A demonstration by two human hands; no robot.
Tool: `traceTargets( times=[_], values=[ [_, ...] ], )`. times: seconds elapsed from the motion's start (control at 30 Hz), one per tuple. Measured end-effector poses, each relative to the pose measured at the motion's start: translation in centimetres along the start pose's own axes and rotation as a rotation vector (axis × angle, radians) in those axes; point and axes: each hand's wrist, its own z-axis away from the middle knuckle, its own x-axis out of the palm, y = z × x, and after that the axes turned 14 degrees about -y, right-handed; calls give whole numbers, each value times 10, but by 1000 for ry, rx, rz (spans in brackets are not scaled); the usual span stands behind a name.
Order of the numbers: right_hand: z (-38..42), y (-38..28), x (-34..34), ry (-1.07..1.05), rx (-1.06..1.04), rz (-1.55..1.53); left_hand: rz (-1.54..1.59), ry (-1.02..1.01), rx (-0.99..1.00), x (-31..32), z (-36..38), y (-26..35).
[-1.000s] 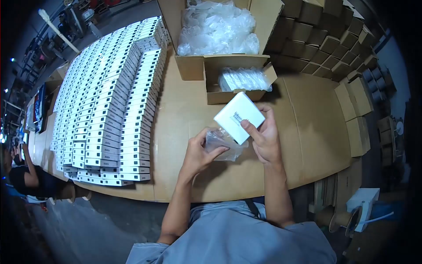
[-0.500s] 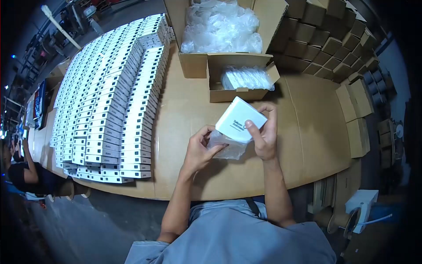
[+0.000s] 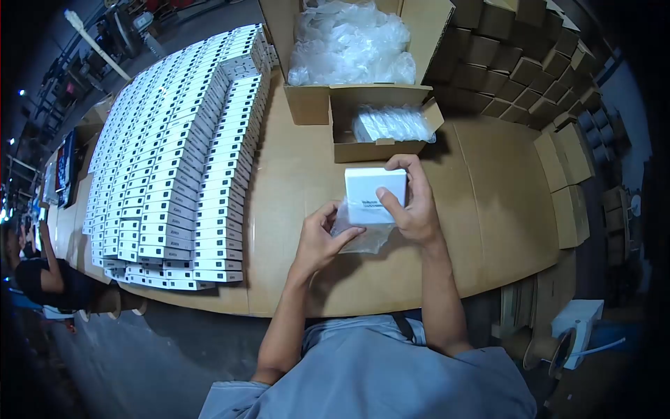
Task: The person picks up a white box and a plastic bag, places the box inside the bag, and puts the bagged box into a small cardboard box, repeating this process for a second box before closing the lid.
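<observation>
My right hand [image 3: 417,206] grips a small white box [image 3: 363,183] with dark print on its face, thumb on the front and fingers behind the right edge. Below and left of it, my left hand [image 3: 321,236] pinches a clear plastic bag [image 3: 368,239]. The bag's mouth overlaps the lower end of the box in this view. Both hands are held over the front half of the table, in front of a small open carton [image 3: 349,152] that holds several plastic-wrapped white pieces [image 3: 392,124].
Long stacked rows of white boxes [image 3: 164,160] cover the table's left side. Behind the small carton, a large carton [image 3: 307,105] is full of clear plastic bags [image 3: 352,45]. Brown cartons [image 3: 502,70] are piled at the back right. Another person [image 3: 42,272] is at far left.
The white box has turned from tilted to nearly straight and come down a little toward the bag. My left hand has hardly moved.
</observation>
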Motion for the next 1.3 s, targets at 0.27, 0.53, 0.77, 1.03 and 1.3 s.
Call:
traceTargets(
  times=[0.27,0.53,0.77,1.03,1.3],
  values=[
    [-3,23,1,-66,133,19,169,22,-36,2,1,-13],
    [14,20,1,-210,256,52,425,124,-43,9,2,-39],
    [46,48,10,44,216,-347,462,197,6,7,-4,-41],
    [50,49,21,118,185,-293,197,255,119,1,-3,-45],
    [46,45,13,62,-72,-238,-44,209,241,8,-1,-13]
  ],
)
